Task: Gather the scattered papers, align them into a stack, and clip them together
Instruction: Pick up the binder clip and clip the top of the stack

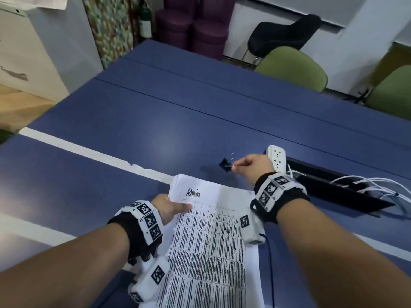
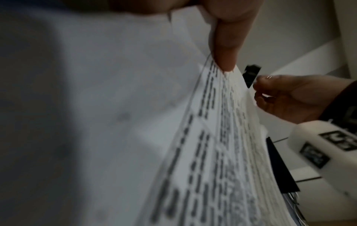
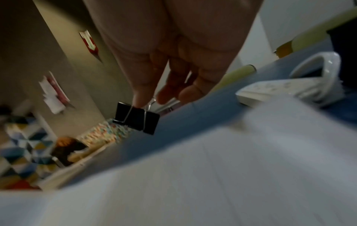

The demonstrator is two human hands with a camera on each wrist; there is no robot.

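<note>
A stack of printed papers (image 1: 209, 238), with "Admin" handwritten at the top, is lifted at its far left corner by my left hand (image 1: 171, 207). The thumb presses on the top sheet (image 2: 226, 137) and the fingers sit under the stack. Beyond the stack's far edge my right hand (image 1: 249, 166) pinches the wire handles of a black binder clip (image 1: 225, 164), held just above the blue table (image 1: 155, 130). In the right wrist view the clip (image 3: 136, 120) hangs from my fingertips (image 3: 141, 100), with the papers (image 3: 212, 175) blurred below.
A white power strip (image 1: 277, 160) lies just right of my right hand, beside an open black cable tray (image 1: 333, 185) with white cables (image 1: 364, 185). A white tape strip (image 1: 89, 152) crosses the table. Green chairs (image 1: 293, 67) and a black chair stand beyond the far edge.
</note>
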